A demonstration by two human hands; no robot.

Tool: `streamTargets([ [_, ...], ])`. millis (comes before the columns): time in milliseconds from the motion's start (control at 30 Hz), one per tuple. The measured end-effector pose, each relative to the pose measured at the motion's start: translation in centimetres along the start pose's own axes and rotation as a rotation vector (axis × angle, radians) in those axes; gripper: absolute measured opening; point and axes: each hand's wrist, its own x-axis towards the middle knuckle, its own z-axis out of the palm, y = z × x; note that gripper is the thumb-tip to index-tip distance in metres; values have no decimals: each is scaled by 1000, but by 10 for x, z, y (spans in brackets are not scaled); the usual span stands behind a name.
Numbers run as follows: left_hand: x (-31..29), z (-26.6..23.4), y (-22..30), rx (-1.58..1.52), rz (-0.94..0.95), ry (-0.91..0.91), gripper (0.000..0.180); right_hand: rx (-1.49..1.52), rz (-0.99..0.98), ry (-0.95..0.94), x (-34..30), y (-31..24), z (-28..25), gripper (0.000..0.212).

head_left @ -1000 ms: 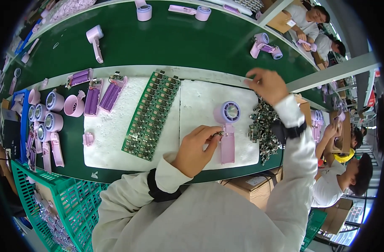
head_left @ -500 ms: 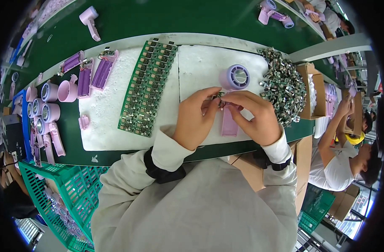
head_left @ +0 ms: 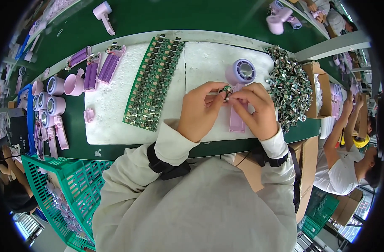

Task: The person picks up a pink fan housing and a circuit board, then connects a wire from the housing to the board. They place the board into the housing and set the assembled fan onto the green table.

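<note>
My left hand (head_left: pixel 201 112) pinches a small green circuit board (head_left: pixel 226 90) between thumb and fingers. Close against it, my right hand (head_left: pixel 257 110) has thumb and index finger pressed together at the board's edge; what sits between them is too small to make out. Below the fingers a pink fan handle (head_left: pixel 237 121) lies on the white foam sheet (head_left: pixel 208 53). Just beyond my hands is the fan's round lilac head (head_left: pixel 244 71), which looks joined to the handle, though my fingers cover the junction.
Left of my hands lies a panel of green circuit boards (head_left: pixel 153 84). A heap of small boards (head_left: pixel 289 90) is at right, beside a cardboard box (head_left: pixel 322 94). Purple-lined handle shells (head_left: pixel 111 65) and lilac fan heads (head_left: pixel 56 106) sit left. A green crate (head_left: pixel 68 180) stands below.
The small circuit board has turned up into clearer sight between my fingertips. The whole view has shifted slightly. At the far right, pink parts on the green surface have changed position.
</note>
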Motion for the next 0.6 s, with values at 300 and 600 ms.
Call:
streamTargets([
  [300, -1, 2, -1, 26, 38, 4, 24, 142, 216, 19, -4, 1, 0, 17],
  [600, 0, 1, 0, 43, 15, -29, 25, 104, 221, -38, -5, -2, -5, 18],
])
